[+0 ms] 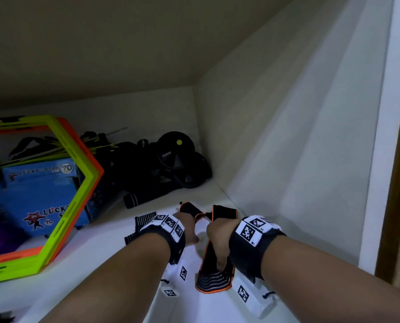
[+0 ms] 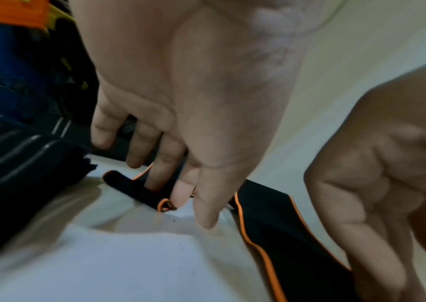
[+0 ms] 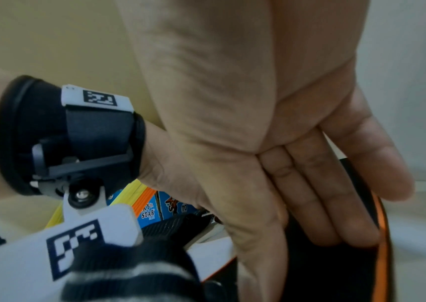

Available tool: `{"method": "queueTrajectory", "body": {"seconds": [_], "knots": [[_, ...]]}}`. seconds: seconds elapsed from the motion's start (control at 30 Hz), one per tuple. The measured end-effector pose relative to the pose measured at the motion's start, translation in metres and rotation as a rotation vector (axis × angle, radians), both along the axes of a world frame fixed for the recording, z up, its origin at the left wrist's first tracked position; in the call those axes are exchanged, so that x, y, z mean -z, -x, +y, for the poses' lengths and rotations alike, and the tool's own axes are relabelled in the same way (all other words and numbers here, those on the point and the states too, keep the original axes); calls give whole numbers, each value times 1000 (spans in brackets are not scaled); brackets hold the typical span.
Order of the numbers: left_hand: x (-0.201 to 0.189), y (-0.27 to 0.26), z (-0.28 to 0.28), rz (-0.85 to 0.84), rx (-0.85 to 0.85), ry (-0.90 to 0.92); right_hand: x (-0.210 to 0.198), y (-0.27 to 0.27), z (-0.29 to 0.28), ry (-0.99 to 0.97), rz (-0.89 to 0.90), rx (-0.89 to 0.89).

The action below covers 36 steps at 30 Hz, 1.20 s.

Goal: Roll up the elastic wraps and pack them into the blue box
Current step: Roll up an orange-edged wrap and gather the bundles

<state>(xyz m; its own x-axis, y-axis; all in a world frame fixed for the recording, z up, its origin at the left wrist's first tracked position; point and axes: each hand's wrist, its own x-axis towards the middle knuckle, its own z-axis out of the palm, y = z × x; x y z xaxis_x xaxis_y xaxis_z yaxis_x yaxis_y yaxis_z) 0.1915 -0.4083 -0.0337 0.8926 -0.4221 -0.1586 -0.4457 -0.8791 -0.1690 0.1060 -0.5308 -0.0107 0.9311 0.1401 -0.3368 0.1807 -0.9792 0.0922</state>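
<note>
A black elastic wrap with orange edging (image 1: 215, 279) lies flat on the white shelf (image 1: 115, 248), running away from me. My right hand (image 1: 217, 236) lies flat on it, fingers straight, the thumb pressing near its striped near end. In the right wrist view the right hand's fingers (image 3: 335, 204) rest straight on the black wrap (image 3: 335, 269). My left hand (image 1: 187, 226) reaches the wrap's narrow far end. There its straight fingers (image 2: 180, 194) touch the thin strap with an orange loop (image 2: 165, 205). The blue box (image 1: 38, 190) stands at the left, apart from both hands.
A second, black-and-white striped wrap (image 1: 139, 223) lies under my left wrist, and a dark rolled one (image 1: 136, 199) sits behind it. Green and orange hexagon rings (image 1: 82, 183) lean on the blue box. Black gear (image 1: 175, 159) fills the back corner. A white side wall (image 1: 276, 159) closes the right.
</note>
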Motion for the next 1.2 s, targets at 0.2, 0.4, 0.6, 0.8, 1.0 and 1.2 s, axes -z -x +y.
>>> {"method": "queueTrajectory", "body": {"seconds": [0.2,0.4,0.6,0.8,1.0,1.2], "knots": [[-21,13,3,125,-45,133,-9,1,-22,-216,119,126],[-39,5,16,-35,-136,324,-14,-1,-40,-239,-36,237],[-17,-3,27,-50,-74,185,14,-25,-46,-224,-163,355],[-12,8,26,1,-18,376,35,-44,-40,-289,-84,305],[-25,12,30,22,-55,555,15,-26,-36,-516,-162,417],[-34,20,42,75,-120,801,15,-19,-48,-852,-190,527]]}}
